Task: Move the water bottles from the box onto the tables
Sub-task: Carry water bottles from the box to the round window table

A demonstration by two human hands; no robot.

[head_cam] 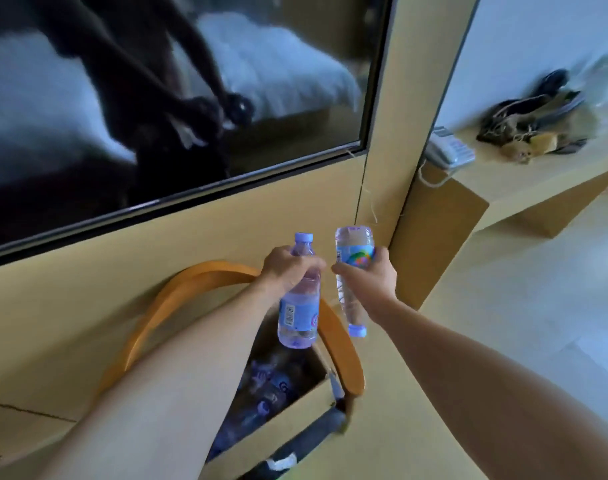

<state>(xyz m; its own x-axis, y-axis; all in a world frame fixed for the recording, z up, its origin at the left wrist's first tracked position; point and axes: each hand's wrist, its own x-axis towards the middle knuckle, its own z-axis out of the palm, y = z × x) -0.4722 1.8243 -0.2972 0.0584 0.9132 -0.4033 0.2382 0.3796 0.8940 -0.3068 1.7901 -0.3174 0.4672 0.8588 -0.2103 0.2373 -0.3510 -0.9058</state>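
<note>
Left hand (288,268) grips upright water bottle (299,299), cap at 12. Right hand (372,275) grips inverted bottle (353,271), cap at 6; desk (552,181) at 2, right hand nearer.

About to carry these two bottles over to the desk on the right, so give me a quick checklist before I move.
1. Left hand grips the upright bottle: ok.
2. Right hand grips the inverted bottle, cap down: ok.
3. Both caps on: ok; tightness cannot tell.
4. Free spot on the desk: ok, bare top in front of the phone and bag.
5. Both bottles above the box and chair back: ok.
6. Bottles left in the box: not ok, several remain.
</note>
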